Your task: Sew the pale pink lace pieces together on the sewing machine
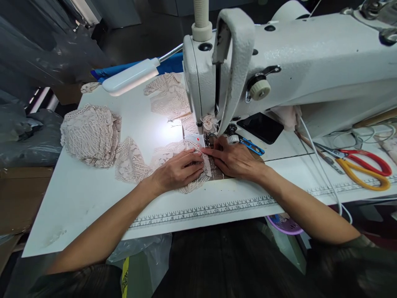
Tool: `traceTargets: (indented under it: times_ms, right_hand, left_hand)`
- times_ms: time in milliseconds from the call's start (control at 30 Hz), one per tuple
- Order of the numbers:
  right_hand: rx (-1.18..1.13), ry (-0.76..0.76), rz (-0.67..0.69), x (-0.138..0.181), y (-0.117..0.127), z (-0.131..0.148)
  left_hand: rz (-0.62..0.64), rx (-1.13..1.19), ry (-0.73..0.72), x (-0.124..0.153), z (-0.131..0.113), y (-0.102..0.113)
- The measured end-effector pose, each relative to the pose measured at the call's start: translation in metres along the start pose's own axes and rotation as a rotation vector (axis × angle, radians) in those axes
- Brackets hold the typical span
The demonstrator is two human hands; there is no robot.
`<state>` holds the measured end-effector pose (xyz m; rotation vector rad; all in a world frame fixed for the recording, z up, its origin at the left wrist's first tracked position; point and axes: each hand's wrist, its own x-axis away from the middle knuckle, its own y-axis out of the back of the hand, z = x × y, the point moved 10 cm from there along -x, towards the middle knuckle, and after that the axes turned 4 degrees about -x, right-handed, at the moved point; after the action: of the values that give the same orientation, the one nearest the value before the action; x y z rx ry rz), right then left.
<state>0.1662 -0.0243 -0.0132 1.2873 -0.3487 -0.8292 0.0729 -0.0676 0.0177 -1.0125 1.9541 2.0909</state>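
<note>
left hand (178, 170): fingers laid flat, pressing lace piece (173, 155) on worktop (77, 194) | right hand (235, 159): fingers flat, touching lace just before presser foot (208, 140) of sewing machine (279, 70) | printed ruler (204, 210) nearside of fingers, numerals 5–17 legible | scissors (362, 165) well right

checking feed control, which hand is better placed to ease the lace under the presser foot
Right, probably. The right hand has its fingertips beside the presser foot; the left hand lies flat farther back on the lace piece.
</note>
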Motion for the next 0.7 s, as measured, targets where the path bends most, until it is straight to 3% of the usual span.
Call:
traceTargets:
  times_ms: [133,233,367,533,700]
  right_hand:
    - [-0.147,-0.006,-0.024,0.006,0.003,-0.004]
    - [-0.256,0.079,-0.041,0.012,0.006,0.0]
    - [-0.189,0.172,-0.05,0.013,0.008,0.008]
    - [-0.126,0.148,-0.018,0.011,0.006,0.011]
    - [-0.099,0.114,-0.013,0.012,0.006,0.014]
  left_hand:
    - [-0.013,0.002,0.009,0.0,0.0,0.001]
    - [0.0,0.003,0.011,0.0,0.0,0.0]
    - [0.021,-0.002,0.024,0.003,0.001,-0.003]
    - [-0.01,-0.098,0.027,0.0,0.001,0.002]
    - [0.146,-0.247,0.108,-0.005,0.01,-0.004]
